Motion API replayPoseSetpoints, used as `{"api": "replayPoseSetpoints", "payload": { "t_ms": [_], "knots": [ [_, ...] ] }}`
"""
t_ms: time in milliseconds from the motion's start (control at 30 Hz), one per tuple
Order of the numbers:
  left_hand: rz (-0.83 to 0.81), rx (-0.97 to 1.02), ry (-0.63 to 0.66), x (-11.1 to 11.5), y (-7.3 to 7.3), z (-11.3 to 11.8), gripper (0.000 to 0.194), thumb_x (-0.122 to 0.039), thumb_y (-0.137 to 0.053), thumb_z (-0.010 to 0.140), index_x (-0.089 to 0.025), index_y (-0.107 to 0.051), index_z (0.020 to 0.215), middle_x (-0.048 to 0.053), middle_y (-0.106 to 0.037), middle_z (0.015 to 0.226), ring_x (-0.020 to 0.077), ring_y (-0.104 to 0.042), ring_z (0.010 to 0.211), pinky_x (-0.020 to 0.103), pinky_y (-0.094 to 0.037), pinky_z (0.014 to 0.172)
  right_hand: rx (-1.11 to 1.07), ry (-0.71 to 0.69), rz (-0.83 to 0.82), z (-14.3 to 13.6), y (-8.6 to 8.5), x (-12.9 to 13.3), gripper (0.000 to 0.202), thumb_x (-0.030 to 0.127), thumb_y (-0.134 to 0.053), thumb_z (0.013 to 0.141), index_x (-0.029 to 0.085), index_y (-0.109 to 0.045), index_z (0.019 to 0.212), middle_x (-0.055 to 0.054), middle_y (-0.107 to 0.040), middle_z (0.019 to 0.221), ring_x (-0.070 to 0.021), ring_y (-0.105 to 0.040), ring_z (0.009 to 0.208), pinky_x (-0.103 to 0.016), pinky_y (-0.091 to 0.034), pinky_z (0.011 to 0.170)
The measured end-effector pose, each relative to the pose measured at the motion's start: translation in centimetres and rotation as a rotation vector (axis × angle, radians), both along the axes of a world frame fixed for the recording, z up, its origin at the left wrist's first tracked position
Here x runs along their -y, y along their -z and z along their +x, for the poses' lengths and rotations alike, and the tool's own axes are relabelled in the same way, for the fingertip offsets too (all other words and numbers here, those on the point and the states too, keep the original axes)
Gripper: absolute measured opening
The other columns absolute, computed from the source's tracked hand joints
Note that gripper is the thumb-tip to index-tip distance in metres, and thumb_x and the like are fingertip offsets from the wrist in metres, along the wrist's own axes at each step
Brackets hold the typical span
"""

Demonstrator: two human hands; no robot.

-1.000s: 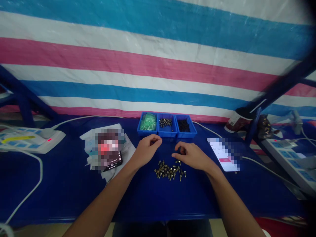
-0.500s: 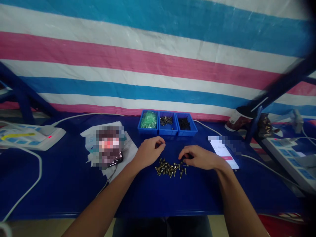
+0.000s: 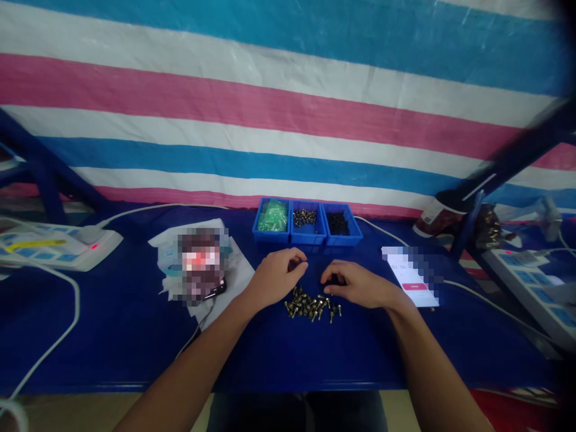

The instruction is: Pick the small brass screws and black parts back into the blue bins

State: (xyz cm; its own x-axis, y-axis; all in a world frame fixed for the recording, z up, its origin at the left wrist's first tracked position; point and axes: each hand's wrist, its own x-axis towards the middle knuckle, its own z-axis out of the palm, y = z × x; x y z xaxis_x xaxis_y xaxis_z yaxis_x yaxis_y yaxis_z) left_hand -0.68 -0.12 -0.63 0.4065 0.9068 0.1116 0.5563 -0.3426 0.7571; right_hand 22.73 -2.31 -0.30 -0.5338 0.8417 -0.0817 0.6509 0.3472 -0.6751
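Note:
My left hand point(image 3: 278, 276) is over the blue table just behind a loose pile of small brass-coloured screws point(image 3: 308, 305). Its fingers are curled in toward the thumb, and whatever they pinch is too small to make out. Facing it across a narrow gap, my right hand point(image 3: 353, 283) hovers above the pile's right side. Its fingers are bent toward the thumb too, with any held piece hidden. Behind the hands stand three joined blue bins: the left bin point(image 3: 260, 234) has green-tinted clear pieces, the middle bin point(image 3: 308, 238) small metal parts, the right bin point(image 3: 342, 240) black parts.
On the right lies a lit phone point(image 3: 416, 282) showing a timer. Another phone point(image 3: 216, 290), partly blurred out, rests on white plastic wrapping at the left. Power strips point(image 3: 96, 255) with white cables flank both sides. A dark red cup point(image 3: 434, 217) stands at the back right.
My right hand has lifted off the screw pile and shifted slightly left. My left hand has edged right, so the two are closer together. The camera view has shifted a little.

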Motion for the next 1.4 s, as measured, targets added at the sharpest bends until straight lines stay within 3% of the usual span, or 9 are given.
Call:
{"api": "replayPoseSetpoints", "payload": {
  "t_ms": [800, 1033, 1167, 1267, 1333, 1400],
  "knots": [
    [0.042, -0.047, 0.044, 0.0, 0.0, 0.1, 0.019, -0.034, -0.055, 0.089, -0.024, -0.067, 0.099, 0.004, -0.070, 0.090, 0.0201, -0.063, 0.079, 0.032, -0.046, 0.073, -0.008, 0.067, 0.039, -0.7, 0.3, -0.4, 0.012, 0.016, -0.059, 0.084, 0.019, -0.070, 0.088, -0.001, -0.067, 0.081, -0.0127, -0.058, 0.068, -0.027, -0.041, 0.065],
    [0.058, -0.099, 0.086, 0.2, -0.2, 0.1, 0.018, -0.033, -0.055, 0.089, -0.025, -0.067, 0.098, 0.002, -0.069, 0.087, 0.0185, -0.062, 0.077, 0.029, -0.045, 0.069, -0.062, 0.124, 0.121, -1.5, -0.3, -0.3, 0.017, 0.029, -0.057, 0.091, 0.018, -0.069, 0.084, -0.003, -0.065, 0.081, -0.0147, -0.057, 0.073, -0.028, -0.041, 0.068],
    [0.074, -0.090, 0.042, 0.2, -0.3, 0.0, 0.017, -0.033, -0.054, 0.089, -0.024, -0.067, 0.095, 0.001, -0.070, 0.089, 0.0188, -0.063, 0.080, 0.030, -0.046, 0.070, -0.115, 0.150, 0.008, -2.1, -0.4, -0.1, 0.033, 0.037, -0.045, 0.096, 0.018, -0.062, 0.075, -0.001, -0.061, 0.071, -0.0134, -0.054, 0.065, -0.028, -0.040, 0.063],
    [0.086, -0.066, -0.040, 0.0, -0.4, -0.2, 0.017, -0.033, -0.054, 0.089, -0.025, -0.067, 0.097, 0.002, -0.071, 0.091, 0.0197, -0.064, 0.083, 0.031, -0.047, 0.075, -0.302, 0.301, 0.034, -2.4, -0.1, -0.3, 0.025, 0.043, -0.050, 0.093, 0.020, -0.059, 0.096, -0.001, -0.059, 0.079, -0.0132, -0.053, 0.066, -0.027, -0.041, 0.061],
    [0.094, -0.055, -0.088, -0.1, -0.4, -0.3, 0.018, -0.033, -0.054, 0.089, -0.024, -0.067, 0.097, 0.002, -0.071, 0.091, 0.0200, -0.065, 0.083, 0.032, -0.047, 0.076, -0.361, 0.456, 0.113, -2.4, 0.1, -0.5, 0.040, 0.047, -0.057, 0.087, 0.021, -0.049, 0.117, -0.001, -0.058, 0.084, -0.0133, -0.054, 0.066, -0.027, -0.041, 0.060],
    [0.098, -0.048, -0.119, -0.2, -0.4, -0.3, 0.018, -0.033, -0.054, 0.089, -0.024, -0.068, 0.095, 0.002, -0.071, 0.089, 0.0200, -0.065, 0.081, 0.032, -0.048, 0.076, -0.255, 0.513, 0.129, -2.1, 0.3, -0.6, 0.051, 0.051, -0.061, 0.084, 0.021, -0.045, 0.121, 0.001, -0.058, 0.077, -0.0136, -0.053, 0.061, -0.027, -0.038, 0.057]
  ]
}}
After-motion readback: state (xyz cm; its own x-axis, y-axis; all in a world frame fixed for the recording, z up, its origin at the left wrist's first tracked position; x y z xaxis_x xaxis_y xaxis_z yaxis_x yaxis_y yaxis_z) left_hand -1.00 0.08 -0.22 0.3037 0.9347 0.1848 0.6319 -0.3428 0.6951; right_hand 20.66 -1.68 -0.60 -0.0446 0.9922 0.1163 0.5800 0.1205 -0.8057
